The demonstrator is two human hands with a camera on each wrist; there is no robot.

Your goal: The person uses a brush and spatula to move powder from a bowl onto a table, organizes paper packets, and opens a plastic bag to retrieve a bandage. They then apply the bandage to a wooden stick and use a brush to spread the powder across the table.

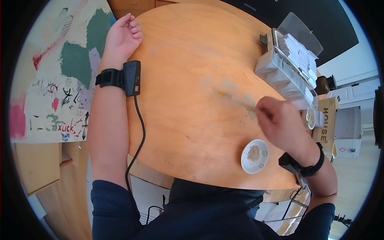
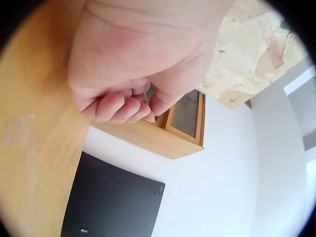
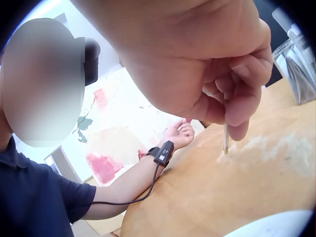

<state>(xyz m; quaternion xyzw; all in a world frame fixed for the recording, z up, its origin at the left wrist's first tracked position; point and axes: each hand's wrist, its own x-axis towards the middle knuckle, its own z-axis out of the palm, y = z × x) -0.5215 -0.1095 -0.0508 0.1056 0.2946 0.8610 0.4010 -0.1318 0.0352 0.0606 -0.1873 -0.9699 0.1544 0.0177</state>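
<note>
My right hand (image 1: 280, 120) pinches a thin pale stick (image 1: 242, 103) with a yellowish end, blurred in the head view. In the right wrist view its tip (image 3: 226, 149) is down at the tabletop beside a pale powder smear (image 3: 276, 148). Greyish powder (image 1: 249, 105) lies scattered on the wood around the stick. Close to my right wrist stands a small white bowl (image 1: 262, 163) with beige powder (image 1: 253, 153) in it. My left hand (image 1: 124, 36) lies palm up at the table's left edge, fingers loosely curled and holding nothing.
A clear plastic box (image 1: 286, 78) of white packets stands at the table's right, its lid (image 1: 300, 34) raised. Beyond it are a small cup (image 1: 310, 119) and a cardboard box (image 1: 326, 124). A cable (image 1: 141, 136) hangs from the left wrist camera. A painted board (image 1: 48, 80) stands at left.
</note>
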